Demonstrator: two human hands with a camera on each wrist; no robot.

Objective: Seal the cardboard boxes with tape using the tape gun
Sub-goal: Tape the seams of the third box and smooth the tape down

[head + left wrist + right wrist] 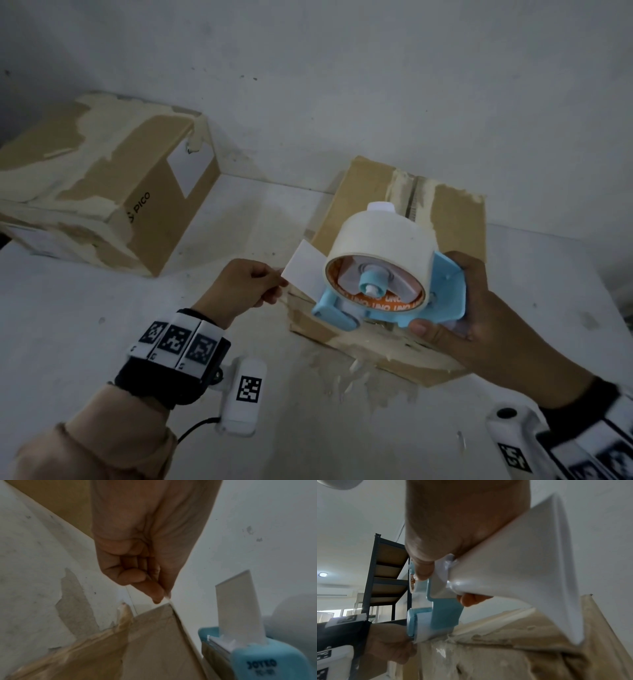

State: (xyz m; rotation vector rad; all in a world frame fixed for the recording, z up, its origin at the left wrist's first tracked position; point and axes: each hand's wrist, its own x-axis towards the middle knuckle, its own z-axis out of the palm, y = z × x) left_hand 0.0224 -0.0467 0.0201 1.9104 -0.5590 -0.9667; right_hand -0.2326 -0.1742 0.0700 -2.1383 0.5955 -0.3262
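The right hand (479, 308) grips the tape gun (387, 301) by its white handle, fingers wrapped round it and thumb on the near side; the right wrist view confirms the closed grip. The gun is light blue, carries a roll (380, 246) of cream tape, and is held over the near box (448, 219), close above its top at the near left corner. Whether the gun touches the box cannot be told.

The left hand (245, 287) pinches the free end of the tape (301, 265) between thumb and forefinger, other fingers curled in. The tape end runs from the gun's mouth out to the left, off the box edge. In the left wrist view a white flap stands up from the gun's mouth (240, 615).

The near box stands on the white worktop (85, 325), flaps closed, its centre seam and edges covered with torn cream tape remnants. A second box (102, 178), marked PICO, stands well apart at the far left against the wall, likewise covered in torn tape. A dark shelving rack (385, 577) shows in the right wrist view.
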